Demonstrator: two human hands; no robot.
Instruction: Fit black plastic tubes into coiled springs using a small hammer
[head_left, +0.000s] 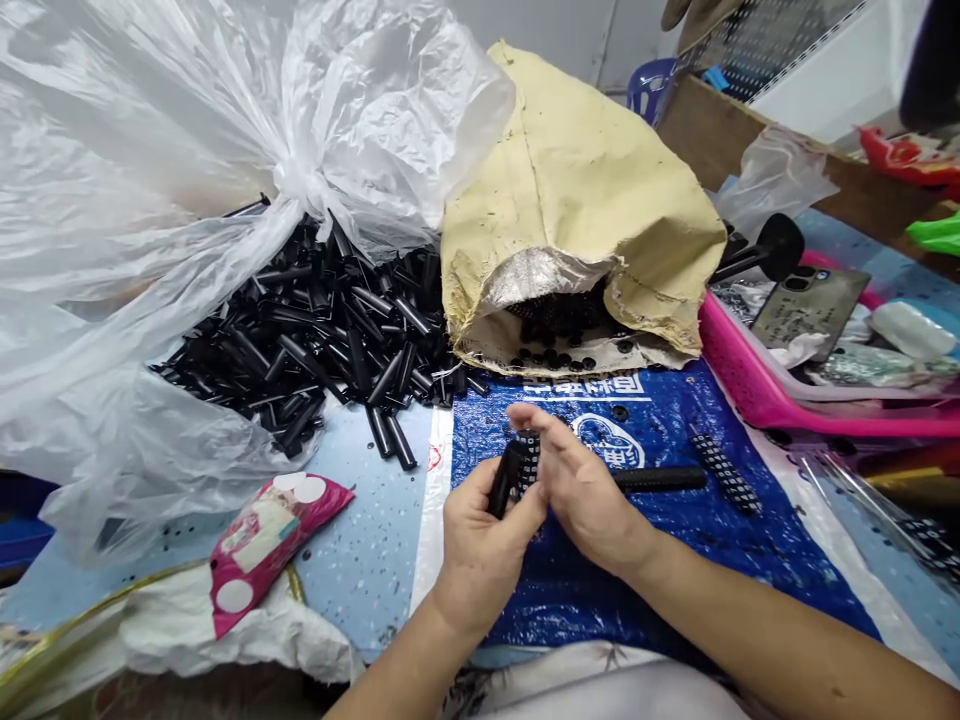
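Observation:
My left hand [480, 540] is closed around a short black plastic tube [508, 482]. Right behind the tube is a black piece with rows of small pale squares [529, 460], partly covered by my fingers and thumb. My right hand [589, 490] is cupped against that piece from the right, its fingers stretched out; whether it also bears weight is unclear. On the blue plastic sheet [600, 600] beneath lie a black ridged rod [664, 479] and a loose strip with pale squares [726, 472], both to the right of my hands.
Many glossy black tubes [360, 330] spill from a clear plastic bag [150, 250] at left. A yellow sack [585, 170] opens toward me, small black discs at its mouth. A pink basket [750, 390] with a phone stands right; a pink packet [270, 535] lies left.

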